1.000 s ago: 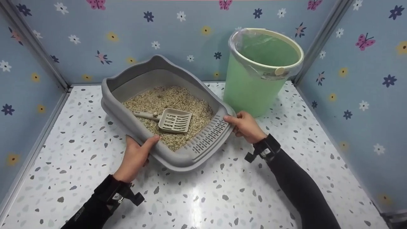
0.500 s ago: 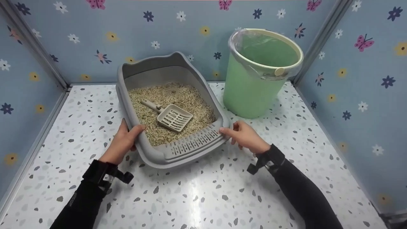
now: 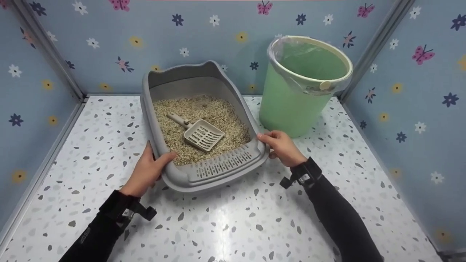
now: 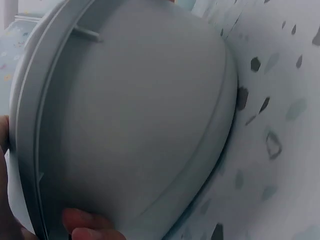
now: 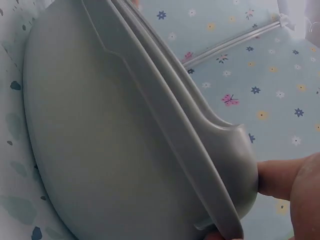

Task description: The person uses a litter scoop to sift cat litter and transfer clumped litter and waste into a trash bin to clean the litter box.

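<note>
A grey litter box (image 3: pixel 147 109) stands slightly turned on the speckled table, its low slotted front edge toward me. Tan litter (image 3: pixel 182 105) covers its floor, and on that lies a beige litter scoop (image 3: pixel 204 134), handle pointing back left. My left hand (image 3: pixel 145 169) grips the box's left rim near the front, thumb over the top; in the left wrist view its fingertips (image 4: pixel 92 225) curl beneath the rim. At the front right corner my right hand (image 3: pixel 284 147) pinches the rim, thumb (image 5: pixel 277 177) on top and the other fingers mostly hidden below.
A green trash can (image 3: pixel 291 105) with a clear liner stands right of the litter box, near the back wall. Blue flowered panels (image 3: pixel 204 32) enclose the table (image 3: pixel 225 225) at the back and both sides.
Both hands have turned the litter box, its front edge swinging to face me more squarely, and its back has shifted right. The scoop turned with it. Both hands keep their grip on the rim.
</note>
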### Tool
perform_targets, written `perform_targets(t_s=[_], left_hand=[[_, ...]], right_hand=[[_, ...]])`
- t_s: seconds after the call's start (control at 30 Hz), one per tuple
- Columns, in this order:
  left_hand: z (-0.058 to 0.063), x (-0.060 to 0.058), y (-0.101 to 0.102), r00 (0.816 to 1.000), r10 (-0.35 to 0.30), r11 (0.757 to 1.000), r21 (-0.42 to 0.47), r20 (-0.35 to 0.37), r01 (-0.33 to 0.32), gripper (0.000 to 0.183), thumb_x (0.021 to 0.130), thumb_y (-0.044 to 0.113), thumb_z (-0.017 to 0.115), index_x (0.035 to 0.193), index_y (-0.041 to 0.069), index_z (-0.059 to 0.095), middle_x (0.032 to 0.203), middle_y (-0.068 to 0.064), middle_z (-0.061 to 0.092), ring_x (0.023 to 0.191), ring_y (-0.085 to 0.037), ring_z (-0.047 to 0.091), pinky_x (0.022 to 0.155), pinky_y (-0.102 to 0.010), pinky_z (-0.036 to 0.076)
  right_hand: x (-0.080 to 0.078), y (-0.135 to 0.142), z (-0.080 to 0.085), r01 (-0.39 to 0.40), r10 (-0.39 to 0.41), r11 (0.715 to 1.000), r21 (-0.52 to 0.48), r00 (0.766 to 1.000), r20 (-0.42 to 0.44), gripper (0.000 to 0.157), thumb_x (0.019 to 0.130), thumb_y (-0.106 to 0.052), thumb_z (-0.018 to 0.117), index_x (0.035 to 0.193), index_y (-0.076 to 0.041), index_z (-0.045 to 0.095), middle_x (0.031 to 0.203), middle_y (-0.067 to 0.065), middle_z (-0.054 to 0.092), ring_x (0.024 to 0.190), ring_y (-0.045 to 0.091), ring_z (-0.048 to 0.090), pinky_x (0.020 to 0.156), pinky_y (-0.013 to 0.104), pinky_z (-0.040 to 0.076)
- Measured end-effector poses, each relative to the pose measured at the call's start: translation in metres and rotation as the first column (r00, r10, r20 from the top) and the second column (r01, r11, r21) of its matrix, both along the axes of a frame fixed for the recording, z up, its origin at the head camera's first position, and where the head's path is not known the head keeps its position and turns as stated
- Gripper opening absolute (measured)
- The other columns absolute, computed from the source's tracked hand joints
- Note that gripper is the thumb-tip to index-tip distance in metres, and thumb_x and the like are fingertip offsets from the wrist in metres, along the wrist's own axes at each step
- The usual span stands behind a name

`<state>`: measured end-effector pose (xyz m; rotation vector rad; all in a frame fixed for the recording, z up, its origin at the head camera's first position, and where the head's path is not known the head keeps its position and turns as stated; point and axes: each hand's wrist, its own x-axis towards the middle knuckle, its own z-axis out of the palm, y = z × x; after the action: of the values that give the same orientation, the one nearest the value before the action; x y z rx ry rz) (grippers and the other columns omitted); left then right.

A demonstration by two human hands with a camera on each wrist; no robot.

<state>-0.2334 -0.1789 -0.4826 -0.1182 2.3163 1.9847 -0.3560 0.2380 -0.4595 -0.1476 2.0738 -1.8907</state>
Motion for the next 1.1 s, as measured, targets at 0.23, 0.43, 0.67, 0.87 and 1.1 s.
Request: perform_targets(t_s=[0.23, 0.43, 0.67, 0.87, 1.1], left_hand=[[-0.002, -0.022, -0.03, 0.997, -0.071, 0.997, 0.0, 0.018, 0.071, 0.098, 0.111, 0.041, 0.072, 0.181, 0.027, 0.004, 0.148, -0.03, 0.059, 0.097, -0.031, 0.075, 0.075, -0.039, 0.066], [-0.005, -0.038, -0.049, 0.994, -0.106, 0.994, -0.007, -0.002, 0.106, 0.093, 0.112, 0.042, 0.068, 0.181, 0.026, 0.006, 0.165, -0.025, 0.047, 0.129, -0.04, 0.067, 0.098, -0.031, 0.061], [-0.006, -0.026, -0.038, 0.995, -0.095, 0.995, 0.029, -0.003, 0.095, 0.087, 0.116, 0.049, 0.06, 0.181, 0.021, 0.009, 0.157, -0.027, 0.054, 0.12, -0.028, 0.073, 0.1, -0.028, 0.059], [-0.007, -0.016, -0.033, 0.998, -0.065, 0.998, 0.017, 0.001, 0.065, 0.086, 0.115, 0.055, 0.059, 0.18, 0.027, 0.012, 0.156, -0.024, 0.058, 0.13, -0.032, 0.068, 0.12, -0.038, 0.047], [-0.011, -0.018, -0.031, 0.996, -0.074, 0.996, 0.047, -0.043, 0.076, 0.082, 0.118, 0.047, 0.056, 0.181, 0.02, 0.011, 0.177, -0.019, 0.034, 0.154, -0.037, 0.045, 0.134, -0.053, 0.025]], right_hand=[[0.028, -0.007, 0.001, -0.012, 0.011, 1.0, 0.005, 0.999, 0.044, 0.03, 0.107, -0.024, 0.079, 0.111, 0.002, 0.065, 0.09, 0.005, 0.06, 0.066, 0.011, 0.055, 0.044, 0.019, 0.041], [0.049, -0.014, 0.001, -0.002, 0.0, 0.999, 0.04, 0.998, 0.062, 0.038, 0.106, -0.027, 0.08, 0.116, 0.001, 0.057, 0.098, 0.009, 0.059, 0.069, 0.015, 0.052, 0.045, 0.022, 0.046], [0.048, -0.013, -0.003, 0.017, -0.018, 1.0, 0.02, 0.996, 0.088, 0.046, 0.104, -0.029, 0.082, 0.125, 0.003, 0.056, 0.103, 0.013, 0.064, 0.068, 0.014, 0.057, 0.045, 0.021, 0.046], [0.046, -0.013, -0.006, 0.0, 0.006, 0.998, -0.061, 0.996, 0.091, 0.043, 0.104, -0.023, 0.081, 0.126, 0.005, 0.056, 0.104, 0.014, 0.065, 0.068, 0.016, 0.063, 0.047, 0.021, 0.049], [0.046, -0.013, -0.005, -0.005, 0.014, 0.996, -0.094, 0.996, 0.092, 0.038, 0.106, -0.018, 0.079, 0.124, 0.005, 0.054, 0.104, 0.014, 0.063, 0.067, 0.015, 0.062, 0.048, 0.022, 0.048]])
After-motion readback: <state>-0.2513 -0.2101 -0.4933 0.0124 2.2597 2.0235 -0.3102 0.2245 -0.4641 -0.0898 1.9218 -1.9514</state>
